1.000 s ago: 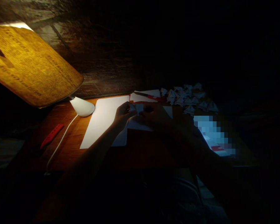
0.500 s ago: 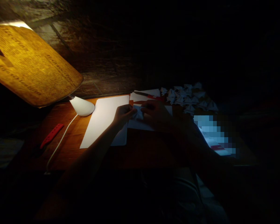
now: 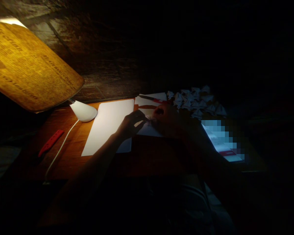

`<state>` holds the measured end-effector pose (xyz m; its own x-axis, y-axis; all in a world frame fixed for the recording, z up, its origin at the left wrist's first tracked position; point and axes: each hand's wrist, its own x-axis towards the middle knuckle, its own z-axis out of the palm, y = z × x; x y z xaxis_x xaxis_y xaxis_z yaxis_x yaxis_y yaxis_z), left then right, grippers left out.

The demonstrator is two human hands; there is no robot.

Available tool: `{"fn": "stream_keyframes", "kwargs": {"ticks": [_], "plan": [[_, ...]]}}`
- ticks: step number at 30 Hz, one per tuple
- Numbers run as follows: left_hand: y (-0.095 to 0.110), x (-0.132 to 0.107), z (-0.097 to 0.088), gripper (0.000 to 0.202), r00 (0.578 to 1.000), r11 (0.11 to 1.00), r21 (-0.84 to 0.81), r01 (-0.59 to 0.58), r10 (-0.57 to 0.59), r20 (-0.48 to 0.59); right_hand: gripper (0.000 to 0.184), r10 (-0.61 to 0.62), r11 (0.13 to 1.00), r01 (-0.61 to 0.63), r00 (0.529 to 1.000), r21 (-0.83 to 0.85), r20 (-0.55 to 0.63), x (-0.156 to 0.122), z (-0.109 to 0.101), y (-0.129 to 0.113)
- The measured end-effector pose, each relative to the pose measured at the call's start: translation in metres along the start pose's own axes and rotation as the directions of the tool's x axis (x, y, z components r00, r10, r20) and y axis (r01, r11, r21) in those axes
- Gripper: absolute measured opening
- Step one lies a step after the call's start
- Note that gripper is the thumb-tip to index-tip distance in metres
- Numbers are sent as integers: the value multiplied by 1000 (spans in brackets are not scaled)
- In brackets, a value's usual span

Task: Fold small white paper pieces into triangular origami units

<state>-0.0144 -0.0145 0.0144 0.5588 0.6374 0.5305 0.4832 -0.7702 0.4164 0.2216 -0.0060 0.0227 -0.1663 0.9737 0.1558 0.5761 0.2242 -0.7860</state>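
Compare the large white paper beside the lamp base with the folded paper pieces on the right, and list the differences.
Shape: the large white paper lies flat; the folded paper pieces have raised, pointed folds.
Size: the large white paper is far bigger than any one of the folded paper pieces.
Light: the large white paper is mostly bright; the folded paper pieces are dim.
Shared: both are pale and rest on the table.

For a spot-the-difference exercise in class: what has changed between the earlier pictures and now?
The left hand has shifted right, its thumb and fingers arched apart. The small paper, plain between both hands before, is mostly hidden near the right hand; whether either grip let go, I cannot tell. The lamp, white sheets and folded pieces stayed put, all slightly further left in view as the camera moved.
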Motion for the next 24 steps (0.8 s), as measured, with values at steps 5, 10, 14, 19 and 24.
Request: {"fn": "stream_keyframes", "kwargs": {"ticks": [5, 10, 14, 19, 24], "plan": [[-3, -4, 9, 25, 989, 998, 31, -57, 52, 137, 8, 14, 984, -17, 1000, -177, -20, -1, 0, 2], [-3, -5, 12, 24, 981, 997, 67, -32, 19, 192, 10, -11, 966, 9, 1000, -259, -6, -4, -1, -3], [-1, -5, 11, 25, 972, 998, 61, -27, 13, 233, 9, -2, 971, 11, 999, -238, 38, -3, -5, -3], [1, -4, 11, 26, 971, 1000, 21, -13, 7, 241, 9, -101, 976, 128, 983, -176, 155, 5, -9, 9], [7, -3, 10, 27, 969, 1000, 18, 13, -17, 246, 15, -99, 974, 142, 967, -174, 237, 7, -13, 15]]}}
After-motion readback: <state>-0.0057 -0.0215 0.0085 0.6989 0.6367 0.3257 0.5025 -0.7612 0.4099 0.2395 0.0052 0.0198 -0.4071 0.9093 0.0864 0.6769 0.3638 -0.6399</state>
